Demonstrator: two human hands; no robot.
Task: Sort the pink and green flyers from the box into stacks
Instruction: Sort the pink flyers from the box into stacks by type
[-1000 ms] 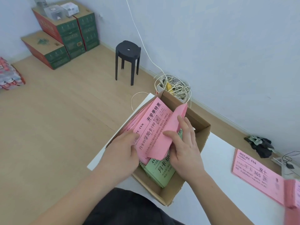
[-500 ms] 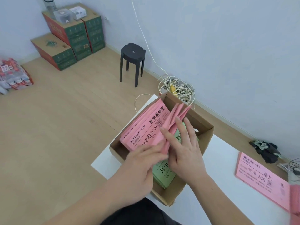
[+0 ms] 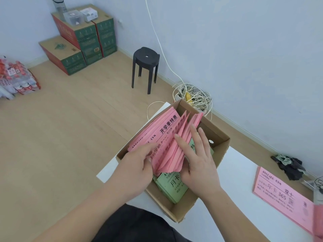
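Observation:
An open cardboard box (image 3: 221,152) stands on the white table (image 3: 232,198). A fanned bunch of pink flyers (image 3: 164,135) stands on edge in the box, leaning left. Green flyers (image 3: 172,186) lie flat under them at the box's near end. My left hand (image 3: 136,169) holds the near left part of the pink bunch, fingers on its face. My right hand (image 3: 197,159) lies against the right side of the fan with straight spread fingers, thumb between the sheets. A stack of pink flyers (image 3: 283,194) lies flat on the table at the right.
A tangle of white cable (image 3: 194,98) lies on the floor behind the box. A black stool (image 3: 146,66) stands beyond it. Stacked cartons (image 3: 82,37) stand in the far corner, packed bottles (image 3: 15,79) at far left. A dark bundle (image 3: 290,165) lies at the table's far right.
The pink flyers have been tipped further upright and fanned out. My left hand slid along the bunch's left face; my right hand moved deeper in on the right side.

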